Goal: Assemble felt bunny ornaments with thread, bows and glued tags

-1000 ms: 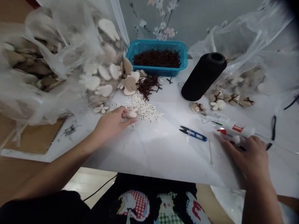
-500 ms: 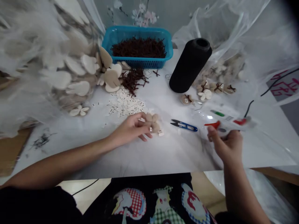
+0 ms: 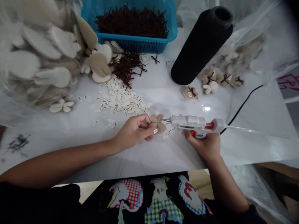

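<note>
Between the fingers of my left hand (image 3: pixel 135 131) is a beige felt flower (image 3: pixel 160 127) with rounded petals. A small white printed label (image 3: pixel 155 131) shows at my left thumb. My right hand (image 3: pixel 207 147) is wrapped round the handle of a white hot glue gun (image 3: pixel 191 122) with an orange trigger. The gun's metal nozzle meets the flower's middle, or hovers just over it; I cannot tell which. A clear glue stick (image 3: pixel 257 130) sticks out of its back end. Behind the gun the blue thread snips are mostly hidden.
A pile of white labels (image 3: pixel 126 99) and brown bows (image 3: pixel 127 67) lie beyond my left hand. Further back stand a blue basket (image 3: pixel 140 43) of bows and a black thread cone (image 3: pixel 198 46). Bagged felt pieces (image 3: pixel 53 77) fill the left; finished flowers (image 3: pixel 225 79) lie right. A black cord (image 3: pixel 243 107) trails.
My right hand has lifted the glue gun and brought it left to the flower. My left hand still holds the flower. The view has tilted down and moved closer.
</note>
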`<control>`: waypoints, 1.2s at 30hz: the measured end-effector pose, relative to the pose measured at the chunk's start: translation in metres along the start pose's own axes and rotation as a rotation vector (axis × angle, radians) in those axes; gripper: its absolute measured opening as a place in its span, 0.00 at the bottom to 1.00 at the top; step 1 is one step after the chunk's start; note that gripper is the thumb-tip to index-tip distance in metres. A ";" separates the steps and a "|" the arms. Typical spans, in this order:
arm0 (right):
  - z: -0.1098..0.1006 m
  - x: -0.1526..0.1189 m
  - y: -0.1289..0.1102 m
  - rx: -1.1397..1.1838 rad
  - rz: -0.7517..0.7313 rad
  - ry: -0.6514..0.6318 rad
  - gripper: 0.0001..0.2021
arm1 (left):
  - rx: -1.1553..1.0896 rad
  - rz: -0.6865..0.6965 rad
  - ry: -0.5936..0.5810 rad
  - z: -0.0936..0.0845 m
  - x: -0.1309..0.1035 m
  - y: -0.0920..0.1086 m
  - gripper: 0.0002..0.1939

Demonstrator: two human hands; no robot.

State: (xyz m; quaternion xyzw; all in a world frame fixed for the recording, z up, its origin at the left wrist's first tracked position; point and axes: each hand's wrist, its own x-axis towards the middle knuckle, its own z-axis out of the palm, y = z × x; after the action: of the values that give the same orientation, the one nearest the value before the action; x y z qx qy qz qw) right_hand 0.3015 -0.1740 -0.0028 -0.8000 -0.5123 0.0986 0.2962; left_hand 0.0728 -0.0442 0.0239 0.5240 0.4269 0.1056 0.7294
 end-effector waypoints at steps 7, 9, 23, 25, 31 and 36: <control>-0.002 0.003 -0.006 -0.035 -0.080 0.010 0.15 | -0.015 0.039 0.034 0.003 0.000 -0.004 0.13; -0.002 0.003 -0.007 -0.035 -0.088 0.020 0.15 | -0.004 0.046 0.037 0.003 0.000 -0.005 0.13; -0.003 -0.002 -0.003 -0.065 -0.071 -0.010 0.14 | -0.032 0.051 0.027 0.003 -0.001 -0.004 0.16; -0.003 -0.002 -0.002 -0.081 -0.075 0.010 0.15 | -0.034 0.052 0.028 0.003 -0.001 -0.004 0.16; -0.004 -0.003 -0.002 -0.100 -0.037 -0.003 0.13 | -0.062 0.072 0.019 0.004 -0.001 -0.006 0.14; -0.004 -0.001 -0.003 -0.075 0.006 0.017 0.13 | -0.123 0.148 0.012 -0.002 0.002 -0.009 0.17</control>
State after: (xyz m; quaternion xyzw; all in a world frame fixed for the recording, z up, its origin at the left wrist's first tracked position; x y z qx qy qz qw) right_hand 0.3004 -0.1752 0.0021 -0.8129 -0.5108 0.0736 0.2700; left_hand 0.0705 -0.0456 0.0153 0.5074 0.3843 0.1884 0.7479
